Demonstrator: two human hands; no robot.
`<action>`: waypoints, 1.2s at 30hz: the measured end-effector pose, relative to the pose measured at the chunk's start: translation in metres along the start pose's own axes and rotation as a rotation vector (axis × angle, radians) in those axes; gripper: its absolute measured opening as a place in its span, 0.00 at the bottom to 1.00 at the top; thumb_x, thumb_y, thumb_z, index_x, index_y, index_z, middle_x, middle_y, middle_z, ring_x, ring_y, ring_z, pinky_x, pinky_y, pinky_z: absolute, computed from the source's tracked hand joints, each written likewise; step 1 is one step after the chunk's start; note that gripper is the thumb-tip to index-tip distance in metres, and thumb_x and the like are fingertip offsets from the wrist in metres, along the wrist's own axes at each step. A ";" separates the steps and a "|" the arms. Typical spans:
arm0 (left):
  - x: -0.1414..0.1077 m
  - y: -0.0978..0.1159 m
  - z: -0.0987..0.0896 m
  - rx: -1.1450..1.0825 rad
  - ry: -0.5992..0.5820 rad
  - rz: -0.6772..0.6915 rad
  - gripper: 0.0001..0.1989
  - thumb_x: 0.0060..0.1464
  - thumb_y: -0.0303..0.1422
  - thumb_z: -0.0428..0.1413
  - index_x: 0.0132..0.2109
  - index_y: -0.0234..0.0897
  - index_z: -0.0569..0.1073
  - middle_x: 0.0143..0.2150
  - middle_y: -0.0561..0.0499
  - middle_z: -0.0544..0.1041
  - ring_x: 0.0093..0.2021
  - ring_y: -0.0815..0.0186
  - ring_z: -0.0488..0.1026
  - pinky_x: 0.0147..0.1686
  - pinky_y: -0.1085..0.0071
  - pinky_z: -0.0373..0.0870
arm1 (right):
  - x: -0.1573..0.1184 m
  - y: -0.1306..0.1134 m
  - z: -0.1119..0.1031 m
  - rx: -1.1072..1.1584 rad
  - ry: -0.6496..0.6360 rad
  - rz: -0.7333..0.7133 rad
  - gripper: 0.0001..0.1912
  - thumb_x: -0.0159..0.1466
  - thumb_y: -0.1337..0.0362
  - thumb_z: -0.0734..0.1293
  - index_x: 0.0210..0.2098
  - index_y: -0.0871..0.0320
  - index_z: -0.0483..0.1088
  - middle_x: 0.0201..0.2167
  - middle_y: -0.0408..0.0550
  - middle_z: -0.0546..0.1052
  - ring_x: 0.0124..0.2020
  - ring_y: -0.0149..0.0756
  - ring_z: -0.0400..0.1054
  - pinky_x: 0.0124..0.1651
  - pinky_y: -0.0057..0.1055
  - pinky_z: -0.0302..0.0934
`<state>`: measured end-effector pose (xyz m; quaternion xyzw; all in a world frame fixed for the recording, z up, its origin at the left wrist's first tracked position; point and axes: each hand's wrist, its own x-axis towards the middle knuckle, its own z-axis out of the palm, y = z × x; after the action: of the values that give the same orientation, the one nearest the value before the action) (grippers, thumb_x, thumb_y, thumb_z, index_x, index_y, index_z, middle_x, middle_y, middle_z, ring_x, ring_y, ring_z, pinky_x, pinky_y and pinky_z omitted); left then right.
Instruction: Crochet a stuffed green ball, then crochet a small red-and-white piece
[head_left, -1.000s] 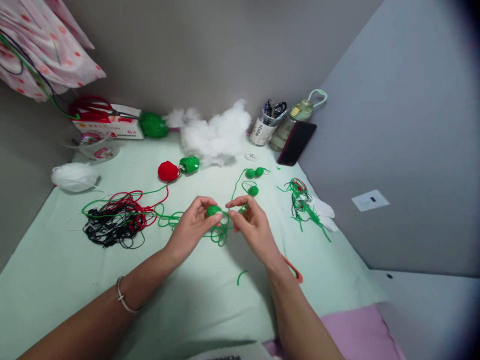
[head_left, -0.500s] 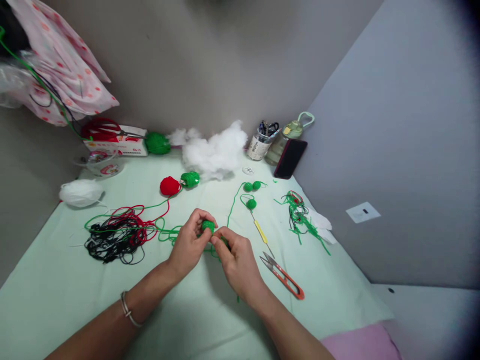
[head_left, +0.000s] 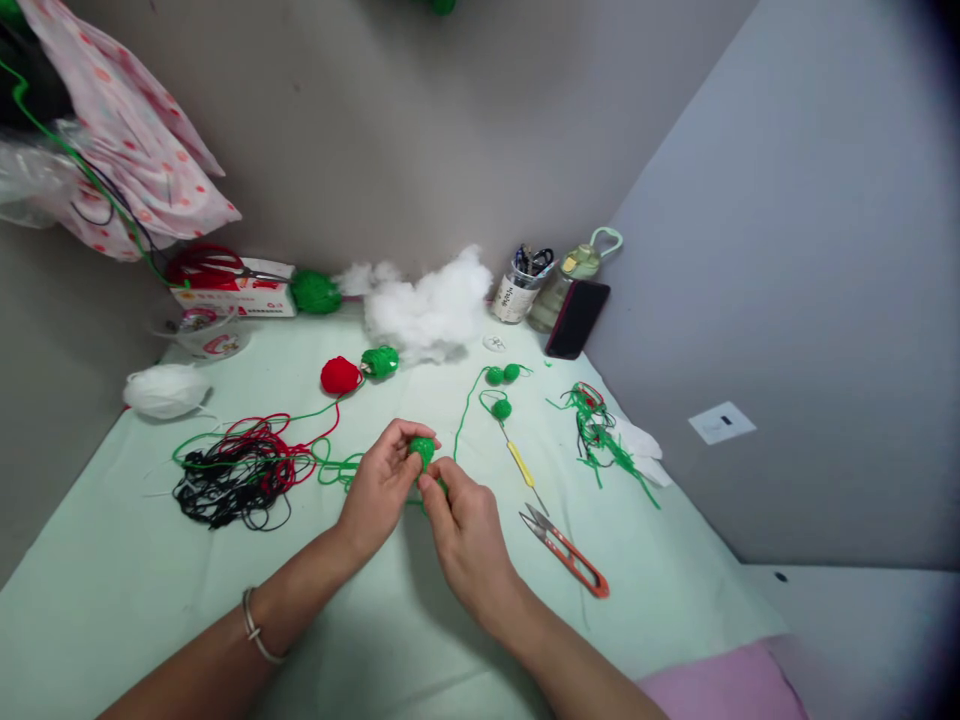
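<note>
Left hand (head_left: 377, 495): clamped on a small green ball (head_left: 422, 450), thumb and fingers around it, just below the centre of the frame. Right hand (head_left: 471, 520): thumb and forefinger brought to the ball's lower edge, the two hands nearly meeting; whether its fingertips are closed on the ball or on yarn cannot be told (they mask the spot).

Lower right of centre, orange snips (head_left: 576, 562) lie on the pale green cloth (head_left: 645, 600), blades apart and pointing to the upper left. Just above them lies a yellow-handled hook (head_left: 519, 464), its upper end near a loose green ball (head_left: 501, 409). Two further green balls (head_left: 495, 375) sit side by side above that.

Left of centre: a tangle of black yarn (head_left: 217, 490), with red yarn (head_left: 283, 465) along its right side. Upper centre: white stuffing (head_left: 427, 308). Right of centre: green yarn scraps (head_left: 596, 435), beside a white item (head_left: 637, 443).
</note>
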<state>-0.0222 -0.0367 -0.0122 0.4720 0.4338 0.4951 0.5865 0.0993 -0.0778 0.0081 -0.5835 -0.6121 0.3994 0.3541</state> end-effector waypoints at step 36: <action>0.003 0.005 -0.012 -0.009 0.061 -0.022 0.15 0.58 0.38 0.63 0.50 0.40 0.75 0.47 0.49 0.79 0.46 0.62 0.77 0.48 0.66 0.72 | 0.019 0.012 -0.028 0.210 0.151 -0.186 0.13 0.67 0.60 0.69 0.26 0.55 0.73 0.39 0.49 0.79 0.46 0.39 0.70 0.53 0.37 0.61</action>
<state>-0.0342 -0.0320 -0.0099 0.4490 0.4546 0.5047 0.5805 0.1286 -0.0564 0.0091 -0.5125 -0.5898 0.3818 0.4937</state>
